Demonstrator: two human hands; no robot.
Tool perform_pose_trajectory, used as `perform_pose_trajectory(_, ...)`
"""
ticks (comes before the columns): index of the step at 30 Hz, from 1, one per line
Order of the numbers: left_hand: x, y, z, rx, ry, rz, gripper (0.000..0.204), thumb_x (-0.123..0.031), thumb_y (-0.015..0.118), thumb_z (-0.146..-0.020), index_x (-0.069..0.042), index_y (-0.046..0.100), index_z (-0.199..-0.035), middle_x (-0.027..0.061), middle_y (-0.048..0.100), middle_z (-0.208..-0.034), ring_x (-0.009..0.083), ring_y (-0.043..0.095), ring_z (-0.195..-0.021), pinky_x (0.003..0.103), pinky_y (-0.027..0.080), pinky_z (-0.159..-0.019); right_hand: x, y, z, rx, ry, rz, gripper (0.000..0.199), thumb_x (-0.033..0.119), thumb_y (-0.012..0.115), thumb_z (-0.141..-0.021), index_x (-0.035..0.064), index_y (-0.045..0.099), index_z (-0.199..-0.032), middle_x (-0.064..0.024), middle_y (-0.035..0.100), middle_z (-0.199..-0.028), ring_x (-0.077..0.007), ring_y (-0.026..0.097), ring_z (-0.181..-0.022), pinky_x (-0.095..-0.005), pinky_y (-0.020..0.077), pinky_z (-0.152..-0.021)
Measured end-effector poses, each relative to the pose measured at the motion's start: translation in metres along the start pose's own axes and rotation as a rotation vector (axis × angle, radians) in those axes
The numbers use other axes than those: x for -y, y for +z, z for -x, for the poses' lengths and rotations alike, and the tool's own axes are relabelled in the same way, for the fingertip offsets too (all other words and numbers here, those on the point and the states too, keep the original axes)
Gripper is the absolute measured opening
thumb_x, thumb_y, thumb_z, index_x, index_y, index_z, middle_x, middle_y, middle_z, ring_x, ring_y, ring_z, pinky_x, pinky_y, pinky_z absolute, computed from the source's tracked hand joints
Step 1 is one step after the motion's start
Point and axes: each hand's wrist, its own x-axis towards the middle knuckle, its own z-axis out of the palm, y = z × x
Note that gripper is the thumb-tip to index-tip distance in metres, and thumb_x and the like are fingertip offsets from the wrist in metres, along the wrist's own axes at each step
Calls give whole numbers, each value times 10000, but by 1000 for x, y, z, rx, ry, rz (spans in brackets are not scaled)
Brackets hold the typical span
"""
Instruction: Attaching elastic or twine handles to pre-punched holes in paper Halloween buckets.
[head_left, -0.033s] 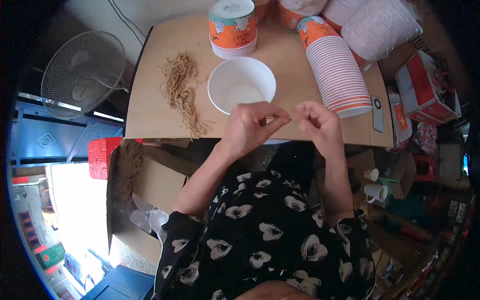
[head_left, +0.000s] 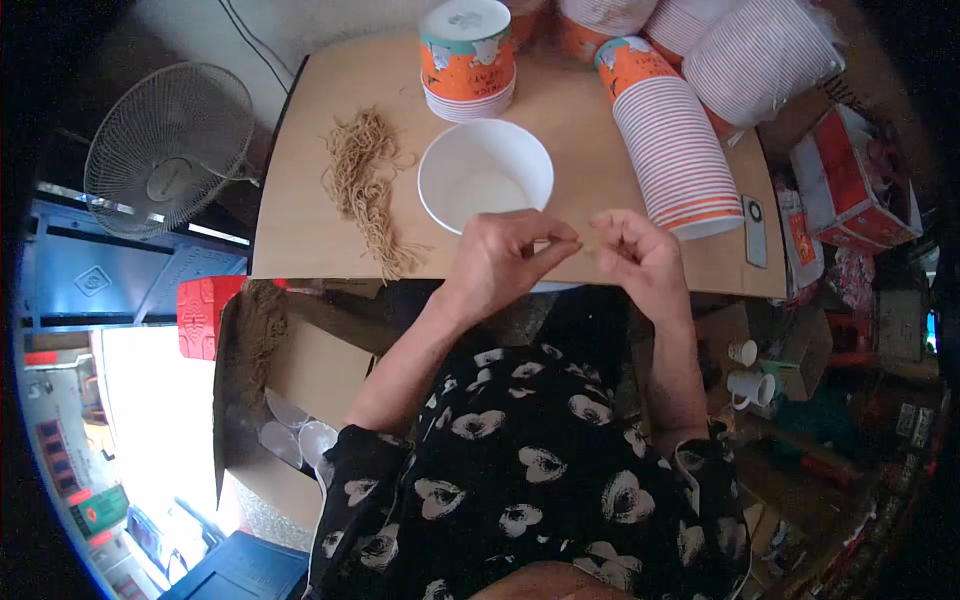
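Note:
My left hand (head_left: 497, 262) hovers just over the table's near edge, in front of a white paper bucket (head_left: 484, 135). Its thumb and forefinger are pinched together, and whatever is between them is too small to make out. To its right, a short gap away, is my right hand (head_left: 645, 262), its fingers curled and the forefinger and thumb tips apart. I see nothing clear in it. A tangled heap of tan strings (head_left: 362, 165) lies on the table left of the bucket, whose mouth faces up and whose white inside shows.
An upside-down stack of orange printed buckets (head_left: 465, 70) stands behind the white one. A long nested stack (head_left: 675, 150) lies on the right, beside a phone-like object (head_left: 755, 235). A fan (head_left: 170, 150) is left of the table (head_left: 570, 110); a carton (head_left: 320, 365) sits below.
My right forefinger and thumb tips look slightly farther apart than before. The view has shifted a little; the bucket and the string heap stay in place.

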Motion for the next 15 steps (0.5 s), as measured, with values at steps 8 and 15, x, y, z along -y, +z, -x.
perform_pose_trajectory(8,15,1,12,-57,229,-205,80,-99,748,-806,-69,710,-869,95,667,-759,264,649,-628,355,522,-561,-10,-27,18,91,-26,11,137,35,713,-857,7,583,-829,54,558,-759,-9,473,-631,-182,374,-548)
perform_pose_trajectory(15,41,-16,24,-173,245,-387,100,-79,765,-779,-81,714,-864,52,714,-876,248,678,-849,379,529,-763,-9,-69,40,87,-248,-736,274,85,711,-848,14,462,-757,0,378,-704,-62,324,-514,-232,257,-446)
